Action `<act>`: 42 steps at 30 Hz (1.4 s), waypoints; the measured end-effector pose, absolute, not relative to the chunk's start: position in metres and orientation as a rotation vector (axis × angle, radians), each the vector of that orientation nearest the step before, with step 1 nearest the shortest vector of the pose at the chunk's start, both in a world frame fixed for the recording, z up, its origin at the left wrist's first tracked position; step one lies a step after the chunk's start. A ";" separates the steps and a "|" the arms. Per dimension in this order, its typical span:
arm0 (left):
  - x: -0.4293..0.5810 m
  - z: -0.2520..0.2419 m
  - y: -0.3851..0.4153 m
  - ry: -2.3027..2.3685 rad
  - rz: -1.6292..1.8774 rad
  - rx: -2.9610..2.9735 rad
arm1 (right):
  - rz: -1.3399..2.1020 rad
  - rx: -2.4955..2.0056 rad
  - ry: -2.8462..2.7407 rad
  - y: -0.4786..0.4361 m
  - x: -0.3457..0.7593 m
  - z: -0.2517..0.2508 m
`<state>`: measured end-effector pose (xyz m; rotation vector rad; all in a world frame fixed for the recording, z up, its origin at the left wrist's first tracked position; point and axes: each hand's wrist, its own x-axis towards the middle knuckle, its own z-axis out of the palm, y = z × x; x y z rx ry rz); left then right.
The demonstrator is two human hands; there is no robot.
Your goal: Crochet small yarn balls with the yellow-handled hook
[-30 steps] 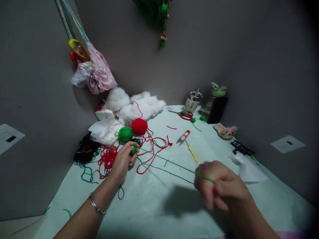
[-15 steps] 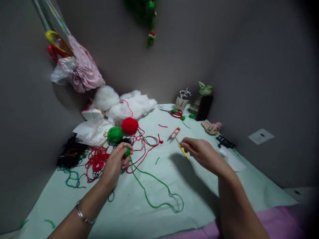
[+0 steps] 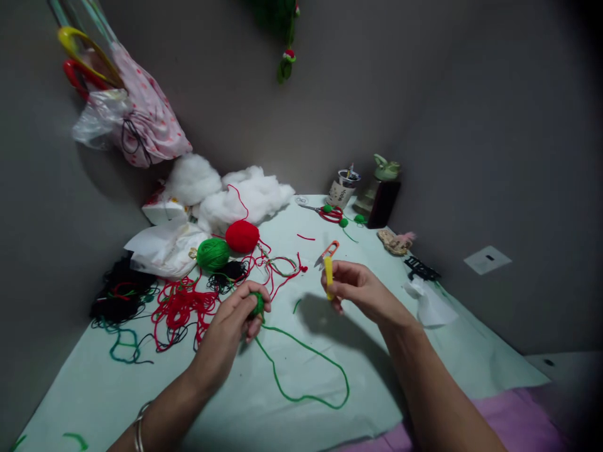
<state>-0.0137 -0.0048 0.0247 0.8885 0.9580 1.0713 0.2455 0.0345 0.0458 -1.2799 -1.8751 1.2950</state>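
The left hand point(image 3: 235, 323) pinches a small green yarn piece point(image 3: 257, 304) between thumb and fingers, left of centre. Apart from it on the right, the right hand point(image 3: 360, 290) pinches a yellow-handled crochet hook point(image 3: 328, 278), nearly upright. Green yarn point(image 3: 348, 380) trails from the piece in a wide loop toward the near edge. Orange thread snips point(image 3: 331, 248) lie beyond the hook. Tangled red yarn point(image 3: 181, 304) and two yarn balls point(image 3: 242, 236) crowd the left. Pale table covering point(image 3: 459, 361) stretches right to the wall; purple cloth point(image 3: 513, 411) lines the near right edge.
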 end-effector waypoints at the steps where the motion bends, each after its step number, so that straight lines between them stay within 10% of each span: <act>1: -0.013 0.026 -0.006 0.949 1.051 0.894 | 1.422 -1.135 -1.668 0.032 0.236 0.046; 42: -0.008 0.011 -0.005 1.036 0.871 0.891 | 1.604 -0.771 -1.154 0.017 0.198 0.025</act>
